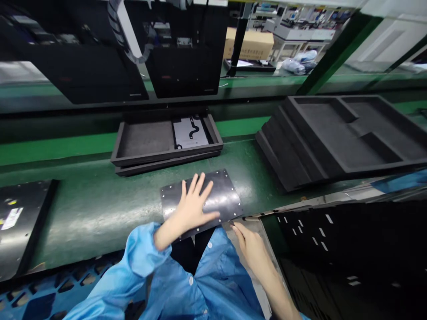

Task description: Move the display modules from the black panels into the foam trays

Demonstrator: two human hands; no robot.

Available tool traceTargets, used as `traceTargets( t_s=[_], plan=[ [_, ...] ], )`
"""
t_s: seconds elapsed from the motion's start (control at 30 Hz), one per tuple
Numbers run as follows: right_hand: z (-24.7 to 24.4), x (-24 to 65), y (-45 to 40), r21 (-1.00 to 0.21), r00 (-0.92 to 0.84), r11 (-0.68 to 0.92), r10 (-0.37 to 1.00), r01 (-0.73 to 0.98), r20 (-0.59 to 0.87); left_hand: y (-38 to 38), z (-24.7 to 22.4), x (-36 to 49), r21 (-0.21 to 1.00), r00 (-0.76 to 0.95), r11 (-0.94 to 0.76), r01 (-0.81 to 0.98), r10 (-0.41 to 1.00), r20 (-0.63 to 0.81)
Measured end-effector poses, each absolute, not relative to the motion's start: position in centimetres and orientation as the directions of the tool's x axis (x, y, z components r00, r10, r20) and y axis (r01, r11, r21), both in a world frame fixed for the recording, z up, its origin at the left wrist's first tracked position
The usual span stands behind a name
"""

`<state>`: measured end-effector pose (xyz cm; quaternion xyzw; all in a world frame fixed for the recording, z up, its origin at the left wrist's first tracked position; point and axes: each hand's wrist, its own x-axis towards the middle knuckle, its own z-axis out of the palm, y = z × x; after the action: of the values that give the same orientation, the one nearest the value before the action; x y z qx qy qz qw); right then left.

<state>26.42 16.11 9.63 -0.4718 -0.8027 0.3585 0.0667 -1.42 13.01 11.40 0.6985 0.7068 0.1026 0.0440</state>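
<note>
A dark metal plate (222,189), with small holes or studs along its edges, lies at a slant on the green bench right in front of me. My left hand (191,206) is spread over it, fingers apart, palm down, appearing to rest on its surface. Close to the plate's near right edge is my right hand (249,244), its fingers curled together. Its fingertips meet at that edge, and whatever is between them is too small to make out.
Behind the plate, a black foam tray (143,140) sits on another and holds a grey panel with a black cable (191,132). Stacked foam trays (333,129) stand at the right. A larger dark panel (30,222) lies left. Black perforated sheets (320,231) are at lower right.
</note>
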Motion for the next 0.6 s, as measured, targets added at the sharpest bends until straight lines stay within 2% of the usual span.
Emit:
traceTargets(
  t_s=[0.17,0.33,0.43,0.5,0.6],
  plan=[
    [11.2,26.3,17.2,-0.409,-0.581,0.459,0.773,0.789,-0.253,9.4,11.1,2.3,0.035,0.113,-0.112,0.993,0.994,-0.006],
    [12.4,26.0,18.1,-0.264,-0.611,0.554,0.749,0.789,-0.254,9.2,12.1,2.7,-0.075,0.206,-0.204,0.976,0.979,0.012],
    [13.1,25.9,18.9,-0.234,-0.627,0.582,0.732,0.779,-0.265,10.0,16.0,1.1,-0.022,0.218,-0.217,0.976,0.973,0.071],
    [13.6,25.9,19.4,-0.236,-0.642,0.597,0.71,0.767,-0.289,11.1,19.4,-1.0,0.082,0.179,-0.188,0.979,0.978,0.109],
    [14.3,25.7,20.4,-0.301,-0.699,0.631,0.636,0.715,-0.327,13.3,23.8,-5.2,0.242,0.113,-0.127,0.962,0.991,0.071]
  ],
)
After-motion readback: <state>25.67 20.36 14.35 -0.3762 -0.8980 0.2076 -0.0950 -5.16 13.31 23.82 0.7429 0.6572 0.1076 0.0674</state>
